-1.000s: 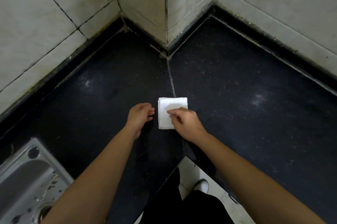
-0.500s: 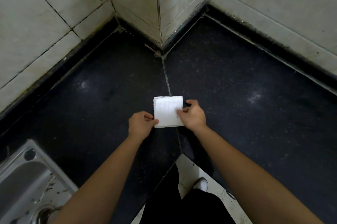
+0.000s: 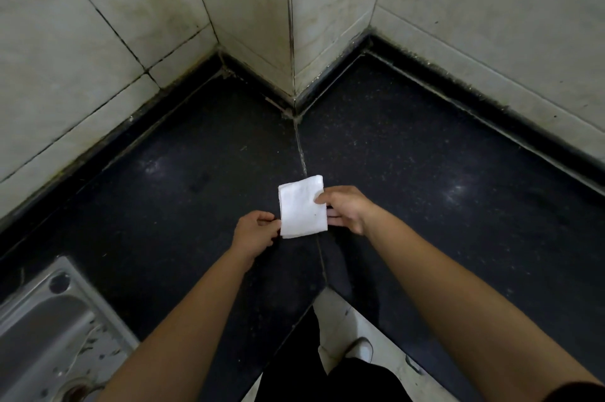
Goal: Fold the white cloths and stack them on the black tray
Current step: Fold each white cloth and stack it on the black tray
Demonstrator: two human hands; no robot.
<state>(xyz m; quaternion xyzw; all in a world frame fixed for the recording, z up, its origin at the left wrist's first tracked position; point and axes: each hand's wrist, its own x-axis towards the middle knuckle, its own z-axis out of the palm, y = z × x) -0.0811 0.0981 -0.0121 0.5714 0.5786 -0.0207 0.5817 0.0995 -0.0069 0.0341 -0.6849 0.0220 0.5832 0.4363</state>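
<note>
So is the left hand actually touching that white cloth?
Touching. In the head view the left hand pinches the left edge of the white cloth, with no gap between them.

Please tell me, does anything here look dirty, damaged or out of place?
Little stands out. The folded white cloth, held by the left hand and right hand over the dark counter, has one small dark speck near its right edge. The metal sink at lower left carries dark flecks on its rim.
</note>
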